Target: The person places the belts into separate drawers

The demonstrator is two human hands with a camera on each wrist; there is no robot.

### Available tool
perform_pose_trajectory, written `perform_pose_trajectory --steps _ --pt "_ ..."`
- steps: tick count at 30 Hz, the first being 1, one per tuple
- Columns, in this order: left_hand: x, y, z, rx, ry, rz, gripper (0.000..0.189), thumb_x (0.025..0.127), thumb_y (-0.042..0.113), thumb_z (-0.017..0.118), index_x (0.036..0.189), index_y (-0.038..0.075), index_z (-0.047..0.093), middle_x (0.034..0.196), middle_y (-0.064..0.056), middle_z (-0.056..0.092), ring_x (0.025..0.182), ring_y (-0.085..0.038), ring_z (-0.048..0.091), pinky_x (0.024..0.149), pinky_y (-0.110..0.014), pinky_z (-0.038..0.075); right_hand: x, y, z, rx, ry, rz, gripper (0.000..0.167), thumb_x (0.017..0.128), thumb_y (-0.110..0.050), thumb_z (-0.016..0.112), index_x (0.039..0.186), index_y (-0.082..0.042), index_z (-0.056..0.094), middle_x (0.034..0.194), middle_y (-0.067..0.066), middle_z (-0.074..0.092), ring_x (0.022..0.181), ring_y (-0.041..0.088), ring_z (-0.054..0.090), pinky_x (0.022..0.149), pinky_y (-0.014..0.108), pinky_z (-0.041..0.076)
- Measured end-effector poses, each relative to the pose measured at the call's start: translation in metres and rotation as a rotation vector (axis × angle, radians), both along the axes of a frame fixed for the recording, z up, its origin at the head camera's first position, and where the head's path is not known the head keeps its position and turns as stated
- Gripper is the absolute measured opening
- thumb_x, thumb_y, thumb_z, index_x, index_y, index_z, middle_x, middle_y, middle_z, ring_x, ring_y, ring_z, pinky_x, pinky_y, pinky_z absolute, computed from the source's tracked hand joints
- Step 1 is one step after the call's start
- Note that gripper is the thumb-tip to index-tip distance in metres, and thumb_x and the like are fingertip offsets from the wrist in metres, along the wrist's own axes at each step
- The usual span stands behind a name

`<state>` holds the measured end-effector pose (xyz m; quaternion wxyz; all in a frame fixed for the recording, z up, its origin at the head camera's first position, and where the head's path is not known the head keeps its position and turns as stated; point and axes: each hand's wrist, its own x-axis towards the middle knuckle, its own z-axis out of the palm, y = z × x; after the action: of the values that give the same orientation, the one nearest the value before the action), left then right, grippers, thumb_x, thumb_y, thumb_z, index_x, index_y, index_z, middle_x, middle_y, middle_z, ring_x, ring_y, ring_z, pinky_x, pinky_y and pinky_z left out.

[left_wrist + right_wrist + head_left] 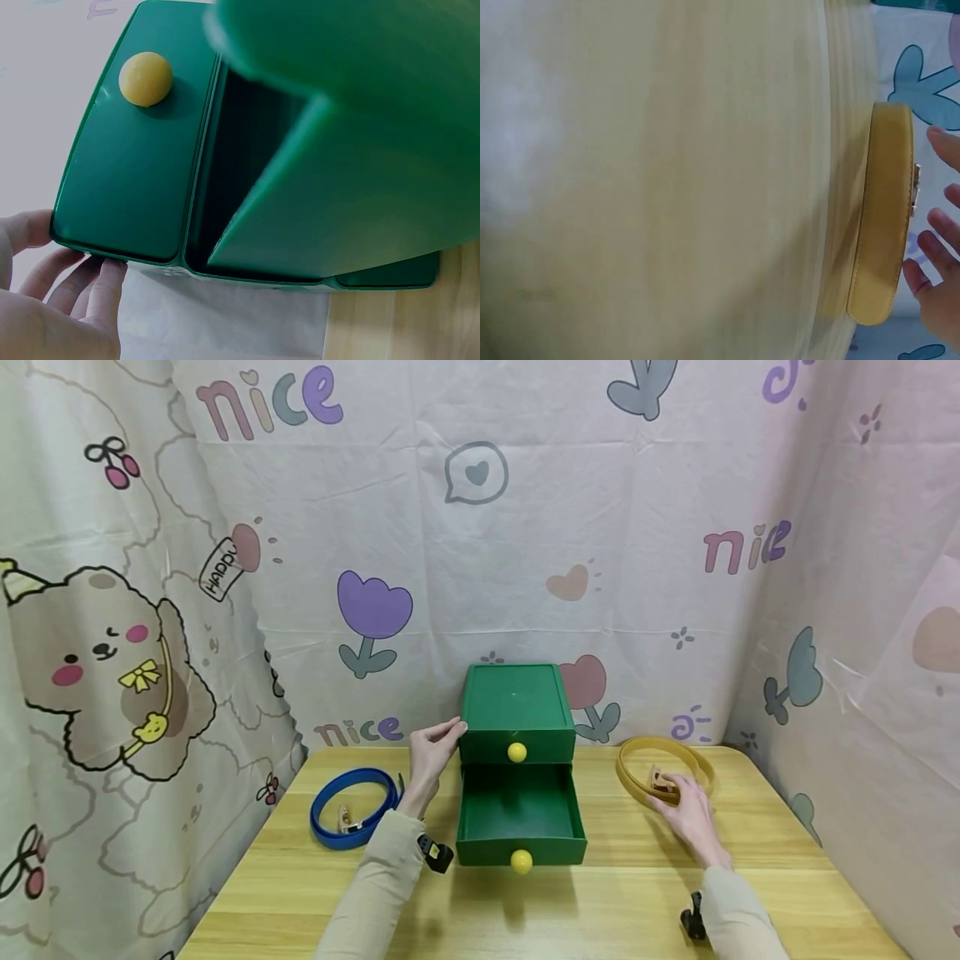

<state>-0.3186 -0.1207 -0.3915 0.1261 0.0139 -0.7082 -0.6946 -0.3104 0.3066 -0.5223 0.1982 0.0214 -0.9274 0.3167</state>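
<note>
The yellow belt [883,217] lies coiled on the bench [615,902], just under the right hand [688,817], its fingers loose. The left hand [429,758], unclenched, touches the box's [516,697] corner; the lower drawer [487,853] stands pulled out, its floor showing.

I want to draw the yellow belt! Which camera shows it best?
The head view: the yellow belt lies coiled on the table, its round shape and shiny buckle showing. The right wrist view shows mostly the strap's outer side and a sliver of buckle. The left wrist view doesn't show it.
</note>
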Motion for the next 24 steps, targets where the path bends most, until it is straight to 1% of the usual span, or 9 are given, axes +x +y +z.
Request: perform_pose_trajectory --steps 2,5,9,13,17,20,24 --pt "0.002 0.0 0.003 -0.005 -0.004 -0.006 0.035 0.095 0.019 0.071 0.125 0.002 0.07 0.13 -0.019 0.067 0.11 -0.014 0.067 0.086 -0.018 0.056 -0.001 0.001 0.0 0.021 -0.011 0.004 0.06 0.088 -0.021 0.076 0.135 0.008 0.054 0.138 0.036 0.049 0.125 0.057 0.044 0.102 0.071 0.034" --pt "0.013 0.002 0.014 -0.012 -0.005 -0.013 0.035 0.096 0.016 0.069 0.126 -0.002 0.068 0.13 -0.021 0.066 0.111 -0.016 0.067 0.088 -0.02 0.056 -0.001 0.002 0.0 0.053 -0.029 0.002 0.06 0.089 -0.022 0.075 0.136 0.008 0.053 0.139 0.036 0.049 0.125 0.057 0.044 0.101 0.072 0.034" --pt "0.028 0.005 0.027 -0.019 0.005 -0.015 0.035 0.096 0.013 0.068 0.126 -0.005 0.067 0.13 -0.023 0.066 0.108 -0.014 0.068 0.084 -0.017 0.055 -0.003 0.003 -0.001 0.093 -0.044 -0.011 0.06 0.088 -0.023 0.076 0.135 0.008 0.055 0.137 0.036 0.052 0.122 0.057 0.046 0.099 0.071 0.037" --pt "0.032 0.006 0.031 -0.017 0.013 -0.017 0.035 0.096 0.013 0.067 0.126 -0.005 0.067 0.13 -0.023 0.066 0.108 -0.013 0.068 0.082 -0.015 0.054 -0.006 0.003 -0.001 0.108 -0.07 -0.038 0.059 0.088 -0.023 0.076 0.134 0.007 0.056 0.136 0.035 0.054 0.122 0.055 0.048 0.097 0.069 0.041" --pt "0.032 0.006 0.032 -0.013 0.001 -0.016 0.034 0.096 0.013 0.068 0.126 -0.004 0.067 0.13 -0.022 0.066 0.111 -0.016 0.067 0.083 -0.014 0.054 -0.009 0.003 -0.001 0.113 -0.113 -0.053 0.06 0.088 -0.024 0.076 0.135 0.006 0.055 0.139 0.034 0.052 0.124 0.053 0.046 0.096 0.069 0.042" --pt "0.03 0.006 0.03 -0.019 -0.003 -0.013 0.034 0.096 0.013 0.068 0.126 -0.004 0.067 0.13 -0.022 0.066 0.112 -0.017 0.067 0.085 -0.016 0.055 -0.01 0.005 -0.002 0.126 -0.12 -0.048 0.061 0.088 -0.026 0.076 0.136 0.005 0.055 0.14 0.034 0.052 0.124 0.053 0.046 0.097 0.069 0.042" --pt "0.015 0.003 0.016 -0.02 -0.009 -0.005 0.033 0.096 0.014 0.069 0.125 -0.002 0.069 0.13 -0.021 0.067 0.108 -0.014 0.068 0.088 -0.021 0.056 -0.011 0.007 -0.003 0.149 -0.097 -0.023 0.064 0.087 -0.028 0.078 0.134 0.007 0.056 0.138 0.035 0.052 0.124 0.055 0.047 0.1 0.069 0.04"
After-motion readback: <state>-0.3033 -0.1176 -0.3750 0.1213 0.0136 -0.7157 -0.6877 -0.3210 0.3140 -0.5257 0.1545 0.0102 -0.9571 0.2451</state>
